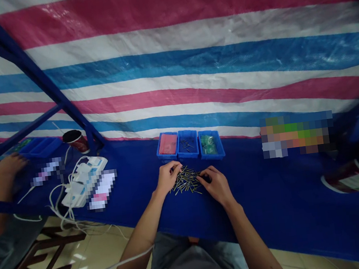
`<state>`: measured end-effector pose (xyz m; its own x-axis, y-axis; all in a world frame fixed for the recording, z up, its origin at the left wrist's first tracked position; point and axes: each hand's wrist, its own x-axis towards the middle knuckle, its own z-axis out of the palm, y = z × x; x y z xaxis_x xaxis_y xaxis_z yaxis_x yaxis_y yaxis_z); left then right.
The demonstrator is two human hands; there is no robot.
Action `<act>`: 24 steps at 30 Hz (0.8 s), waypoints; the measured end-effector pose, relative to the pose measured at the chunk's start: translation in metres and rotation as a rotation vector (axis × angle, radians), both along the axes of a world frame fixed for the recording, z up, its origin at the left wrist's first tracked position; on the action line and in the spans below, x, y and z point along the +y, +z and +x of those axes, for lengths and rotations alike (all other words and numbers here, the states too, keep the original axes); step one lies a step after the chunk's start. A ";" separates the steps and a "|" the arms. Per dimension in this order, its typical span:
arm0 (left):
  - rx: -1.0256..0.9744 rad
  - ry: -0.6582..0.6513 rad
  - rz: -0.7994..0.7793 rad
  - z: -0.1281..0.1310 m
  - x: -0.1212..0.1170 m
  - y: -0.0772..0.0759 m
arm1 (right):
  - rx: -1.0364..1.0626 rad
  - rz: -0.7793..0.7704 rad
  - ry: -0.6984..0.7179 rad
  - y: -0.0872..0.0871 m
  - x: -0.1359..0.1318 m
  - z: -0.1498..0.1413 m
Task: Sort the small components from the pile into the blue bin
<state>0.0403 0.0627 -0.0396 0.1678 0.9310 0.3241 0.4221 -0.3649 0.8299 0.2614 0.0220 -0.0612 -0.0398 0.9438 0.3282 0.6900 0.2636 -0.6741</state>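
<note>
Blue, pink and white striped tarpaulin point(170, 57) hangs behind a table under blue cloth point(283, 209). Far left on the cloth, a white power strip point(85, 181) lies tangled in cables; a co-worker's hand point(10, 166) rests beyond it. Three blue plastic trays point(187, 144) stand in a row, holding pink, dark and green contents. A loose pile of thin metal pins point(185, 181) lies just in front, between the person's hands. Left hand point(168, 177): fingertips pinched narrow at the pile's upper edge. Right hand point(214, 186): fingers curled, narrow, at its right edge. Whether either holds a pin, cannot tell.
</note>
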 end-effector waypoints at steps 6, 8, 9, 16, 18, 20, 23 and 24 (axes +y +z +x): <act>-0.003 0.004 0.003 0.000 0.001 0.001 | -0.018 -0.001 0.016 -0.001 0.000 0.001; 0.002 0.001 0.003 0.000 0.001 0.001 | -0.018 -0.009 0.018 -0.001 0.001 0.001; 0.001 0.001 0.004 0.000 0.001 0.001 | -0.015 -0.012 0.018 -0.001 0.001 0.001; 0.012 -0.002 0.003 0.000 0.000 0.001 | 0.008 0.001 0.015 -0.002 0.003 0.003; 0.012 0.002 0.000 -0.001 0.000 0.001 | 0.012 -0.004 0.013 -0.003 0.003 0.004; 0.005 0.002 -0.001 -0.001 0.000 0.001 | 0.014 -0.007 0.013 -0.004 0.003 0.004; 0.001 0.002 0.005 0.000 0.000 0.002 | 0.018 -0.014 0.011 -0.005 0.002 0.004; 0.003 0.002 0.005 0.000 0.000 0.002 | 0.018 -0.018 0.010 -0.005 0.002 0.004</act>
<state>0.0400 0.0629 -0.0376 0.1672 0.9296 0.3285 0.4255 -0.3686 0.8265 0.2657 0.0245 -0.0659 -0.0440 0.9490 0.3121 0.6751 0.2586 -0.6909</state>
